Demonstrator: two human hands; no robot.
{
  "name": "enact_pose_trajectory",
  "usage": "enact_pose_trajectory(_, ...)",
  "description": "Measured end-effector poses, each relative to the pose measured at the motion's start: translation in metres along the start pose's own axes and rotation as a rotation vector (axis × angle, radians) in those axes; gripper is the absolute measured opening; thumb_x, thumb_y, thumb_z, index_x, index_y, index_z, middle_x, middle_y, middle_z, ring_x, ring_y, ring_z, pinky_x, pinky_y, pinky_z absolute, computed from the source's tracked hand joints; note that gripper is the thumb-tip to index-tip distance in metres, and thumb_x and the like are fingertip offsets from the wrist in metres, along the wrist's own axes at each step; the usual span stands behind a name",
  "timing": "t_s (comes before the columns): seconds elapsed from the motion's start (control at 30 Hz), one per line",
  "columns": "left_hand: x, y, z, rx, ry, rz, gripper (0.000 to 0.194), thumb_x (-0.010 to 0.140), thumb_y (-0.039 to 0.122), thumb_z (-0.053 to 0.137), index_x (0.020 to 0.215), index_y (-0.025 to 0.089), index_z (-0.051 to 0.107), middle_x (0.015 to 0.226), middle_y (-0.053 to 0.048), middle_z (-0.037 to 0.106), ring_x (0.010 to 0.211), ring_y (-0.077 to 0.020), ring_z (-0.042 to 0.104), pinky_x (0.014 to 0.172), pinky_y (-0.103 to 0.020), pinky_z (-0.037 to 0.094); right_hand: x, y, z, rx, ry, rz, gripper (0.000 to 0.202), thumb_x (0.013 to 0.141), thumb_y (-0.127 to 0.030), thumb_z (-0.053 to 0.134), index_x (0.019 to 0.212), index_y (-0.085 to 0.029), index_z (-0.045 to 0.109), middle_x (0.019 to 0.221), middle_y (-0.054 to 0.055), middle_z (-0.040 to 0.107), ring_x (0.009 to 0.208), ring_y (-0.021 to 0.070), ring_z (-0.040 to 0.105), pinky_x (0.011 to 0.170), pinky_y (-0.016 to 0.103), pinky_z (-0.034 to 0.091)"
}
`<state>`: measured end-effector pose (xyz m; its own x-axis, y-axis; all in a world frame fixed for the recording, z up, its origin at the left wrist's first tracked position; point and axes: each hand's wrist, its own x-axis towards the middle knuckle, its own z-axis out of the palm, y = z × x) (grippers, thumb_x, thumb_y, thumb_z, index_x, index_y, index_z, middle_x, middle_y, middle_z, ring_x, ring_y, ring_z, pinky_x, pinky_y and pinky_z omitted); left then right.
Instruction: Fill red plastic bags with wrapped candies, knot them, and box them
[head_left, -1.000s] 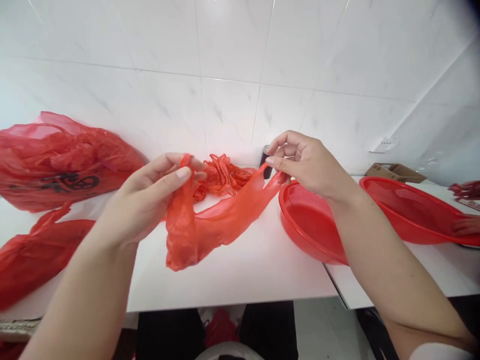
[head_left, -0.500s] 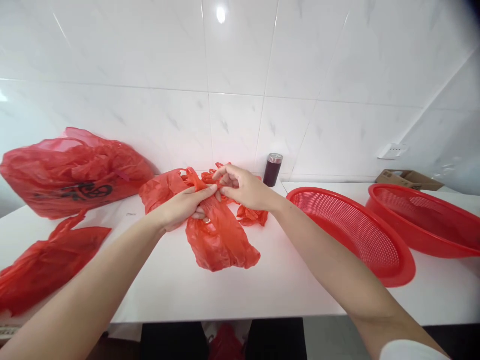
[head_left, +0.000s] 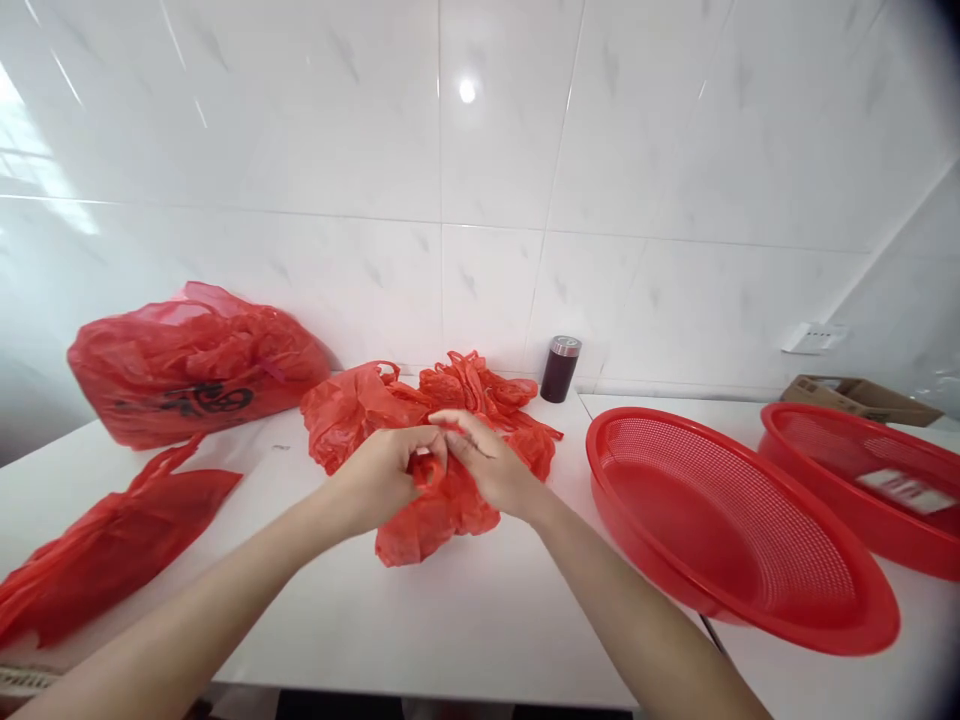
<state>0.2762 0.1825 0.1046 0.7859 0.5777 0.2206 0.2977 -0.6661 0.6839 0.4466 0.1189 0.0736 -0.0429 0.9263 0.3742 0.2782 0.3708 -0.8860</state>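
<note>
Close together over the white table, both my hands grip one red plastic bag [head_left: 427,525]. My left hand [head_left: 386,478] has its fingers curled around the upper part of the bag. My right hand [head_left: 491,465] meets it from the other side, its fingers bent against the left fingertips and the plastic. The bag's lower part hangs crumpled below the hands, near the tabletop. Just behind lie more crumpled red plastic bags, one bunch [head_left: 360,405] to the left and another [head_left: 484,385] at the back. What the fingertips pinch exactly is hidden.
A large stuffed red bag [head_left: 202,370] with black print stands at the left, with a flatter red bag [head_left: 142,540] before it. On the right are a red plastic basket [head_left: 675,520] and a second basket [head_left: 825,450]. A dark flask [head_left: 560,370] and a cardboard box [head_left: 862,395] stand near the wall.
My hands have drawn together lower in the view, and the held bag is more bunched up. The view has tilted up and shifted left, showing more of the bags behind.
</note>
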Motion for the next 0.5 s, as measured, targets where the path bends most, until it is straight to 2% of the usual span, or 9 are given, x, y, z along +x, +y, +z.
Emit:
enact_pose_trajectory(0.07,-0.002,-0.011,0.011,0.235,0.177,0.055,0.031,0.064,0.0,0.04,0.077,0.022,0.057,0.071,0.002,0.059,0.06,-0.0137,0.052,0.053,-0.024,0.038,0.006,0.015,0.007,0.098,-0.023,0.003,0.033,0.099,-0.044,0.041,0.12,-0.026,0.058,0.115,0.003,0.062,0.112,0.0171,0.056,0.101,0.036,0.042)
enact_pose_trajectory(0.1,-0.003,-0.017,0.015,0.305,0.23,0.077,0.036,0.064,-0.001,0.038,0.083,0.022,0.059,0.08,0.0,0.063,0.064,-0.0145,0.055,0.055,-0.025,0.04,0.007,0.018,0.009,0.162,-0.054,0.002,0.032,0.098,-0.044,0.042,0.118,-0.025,0.059,0.117,0.004,0.061,0.113,0.0171,0.055,0.102,0.035,0.041)
enact_pose_trajectory(0.2,-0.006,-0.027,0.023,0.318,0.278,0.118,0.04,0.075,0.002,0.037,0.101,0.024,0.06,0.105,-0.005,0.065,0.083,-0.0177,0.063,0.065,-0.027,0.048,0.003,0.019,0.01,0.294,-0.209,0.068,0.028,0.095,-0.044,0.049,0.109,-0.023,0.061,0.108,0.002,0.062,0.105,0.0162,0.057,0.099,0.034,0.042)
enact_pose_trajectory(0.27,-0.01,-0.03,0.023,0.257,0.231,0.128,0.036,0.085,0.012,0.039,0.111,0.025,0.06,0.113,-0.007,0.065,0.095,-0.02,0.065,0.076,-0.03,0.051,-0.004,0.017,0.008,0.249,-0.223,0.112,0.026,0.093,-0.046,0.051,0.093,-0.021,0.061,0.091,0.0,0.06,0.091,0.0149,0.057,0.092,0.033,0.045)
enact_pose_trajectory(0.37,-0.022,-0.033,0.018,0.154,0.097,0.088,0.033,0.094,0.027,0.04,0.116,0.025,0.064,0.113,-0.008,0.069,0.102,-0.0221,0.065,0.088,-0.033,0.049,-0.019,0.022,0.003,0.119,-0.103,0.154,0.036,0.093,-0.05,0.05,0.073,-0.021,0.049,0.073,-0.003,0.051,0.074,0.0133,0.053,0.08,0.031,0.047)
enact_pose_trajectory(0.43,-0.037,-0.041,0.015,0.083,0.044,-0.017,0.034,0.095,0.035,0.039,0.11,0.025,0.069,0.108,-0.007,0.072,0.094,-0.022,0.067,0.083,-0.031,0.051,-0.034,0.034,-0.003,0.136,-0.005,0.219,0.037,0.093,-0.052,0.049,0.072,-0.021,0.045,0.072,-0.003,0.052,0.073,0.014,0.056,0.077,0.032,0.048)
enact_pose_trajectory(0.5,-0.056,-0.053,0.014,-0.003,0.019,-0.188,0.037,0.095,0.042,0.038,0.1,0.025,0.071,0.099,-0.006,0.074,0.076,-0.02,0.067,0.064,-0.026,0.052,-0.049,0.052,-0.012,0.19,0.099,0.326,0.036,0.092,-0.054,0.049,0.076,-0.022,0.046,0.076,-0.001,0.059,0.078,0.017,0.062,0.078,0.034,0.05)
